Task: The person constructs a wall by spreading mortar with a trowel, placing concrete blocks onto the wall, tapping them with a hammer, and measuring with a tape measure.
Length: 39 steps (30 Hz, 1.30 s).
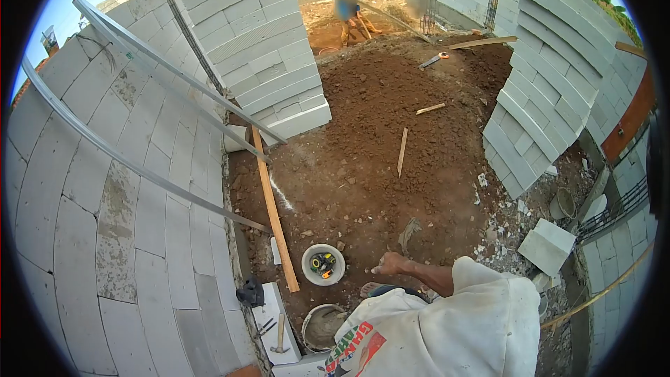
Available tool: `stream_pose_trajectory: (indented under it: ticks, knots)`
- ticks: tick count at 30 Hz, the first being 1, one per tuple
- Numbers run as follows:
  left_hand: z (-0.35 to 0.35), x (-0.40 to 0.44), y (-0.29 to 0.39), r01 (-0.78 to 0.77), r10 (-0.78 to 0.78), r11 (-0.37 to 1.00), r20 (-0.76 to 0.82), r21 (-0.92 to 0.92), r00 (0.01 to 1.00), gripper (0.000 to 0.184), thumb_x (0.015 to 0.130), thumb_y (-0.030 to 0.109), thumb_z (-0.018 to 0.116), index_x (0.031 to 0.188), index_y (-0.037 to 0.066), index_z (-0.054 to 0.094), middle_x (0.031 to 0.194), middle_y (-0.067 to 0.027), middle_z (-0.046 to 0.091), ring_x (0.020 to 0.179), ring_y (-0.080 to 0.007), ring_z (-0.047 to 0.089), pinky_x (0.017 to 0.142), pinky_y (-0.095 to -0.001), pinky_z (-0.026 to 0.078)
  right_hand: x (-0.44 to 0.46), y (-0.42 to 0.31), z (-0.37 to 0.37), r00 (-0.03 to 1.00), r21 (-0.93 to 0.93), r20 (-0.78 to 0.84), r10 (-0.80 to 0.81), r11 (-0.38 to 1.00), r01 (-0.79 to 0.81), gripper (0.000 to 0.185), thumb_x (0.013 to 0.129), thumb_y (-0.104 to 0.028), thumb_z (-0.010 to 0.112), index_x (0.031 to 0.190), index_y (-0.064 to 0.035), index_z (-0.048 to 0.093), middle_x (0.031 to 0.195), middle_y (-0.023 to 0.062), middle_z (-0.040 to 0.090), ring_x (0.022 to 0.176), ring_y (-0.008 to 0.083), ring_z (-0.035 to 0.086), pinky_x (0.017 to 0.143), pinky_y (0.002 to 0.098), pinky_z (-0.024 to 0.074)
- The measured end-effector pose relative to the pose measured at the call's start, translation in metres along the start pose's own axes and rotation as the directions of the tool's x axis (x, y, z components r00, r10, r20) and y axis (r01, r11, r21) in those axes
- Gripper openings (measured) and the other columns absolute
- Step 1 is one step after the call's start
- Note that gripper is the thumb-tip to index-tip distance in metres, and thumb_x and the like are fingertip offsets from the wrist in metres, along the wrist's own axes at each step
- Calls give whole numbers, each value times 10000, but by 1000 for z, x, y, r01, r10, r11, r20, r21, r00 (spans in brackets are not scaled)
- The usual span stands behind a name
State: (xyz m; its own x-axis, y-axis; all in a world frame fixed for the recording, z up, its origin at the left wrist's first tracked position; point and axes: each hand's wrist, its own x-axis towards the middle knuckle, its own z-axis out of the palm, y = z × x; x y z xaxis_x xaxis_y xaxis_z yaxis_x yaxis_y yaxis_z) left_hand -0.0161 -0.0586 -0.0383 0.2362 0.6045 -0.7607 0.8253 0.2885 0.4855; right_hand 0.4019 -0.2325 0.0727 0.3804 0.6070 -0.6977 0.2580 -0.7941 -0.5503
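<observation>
My right hand (pixel 391 263) reaches from a white sleeve across the front of my body, over the bare soil. Its fingers look curled in, and whatever they may hold is hidden. Left of it stands a pale bucket (pixel 306 269) with hand tools in it, some yellow and black. Nearer to me, a second bucket (pixel 306 322) holds grey mortar, partly covered by my shirt (pixel 447 328). A hammer (pixel 280 338) lies on a white block (pixel 271 300) beside a dark slim tool (pixel 266 327). My left hand is out of sight.
A wooden plank (pixel 276 223) and leaning metal channels (pixel 167 70) line the left block wall (pixel 153 237). Ahead rises a soil mound (pixel 391 98) with a handsaw (pixel 434 60). Block stacks (pixel 251 35) (pixel 544 91) flank it. A co-worker (pixel 352 17) bends beyond.
</observation>
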Motion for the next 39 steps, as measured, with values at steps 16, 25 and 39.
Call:
stream_pose_trajectory:
  ticks: [16,25,39]
  knots:
    - [90,-62,-99,83,-44,989,-301,119,953,379,925,408,629,902,56,769,921,-198,758,942,-372,768,834,-524,598,79,-316,101,747,-326,590,-306,757,567,520,922,-469,698,1202,-38,772,1180,171,793,1089,313,764,909,461,603]
    - [250,-164,-96,328,-630,768,-559,-550,539,493,887,453,648,997,0,809,1088,-290,760,1049,-453,740,931,-538,585,25,-357,247,357,-264,928,-110,483,835,507,961,-411,695,1270,-9,721,1170,155,790,1054,276,761,882,441,608]
    - [406,-191,-60,369,-882,226,-28,-901,470,390,848,497,724,970,146,844,957,-178,793,947,-338,778,817,-473,613,-93,-293,364,94,-179,937,337,229,957,501,1023,-319,688,1375,35,642,1155,130,786,999,220,755,839,411,616]
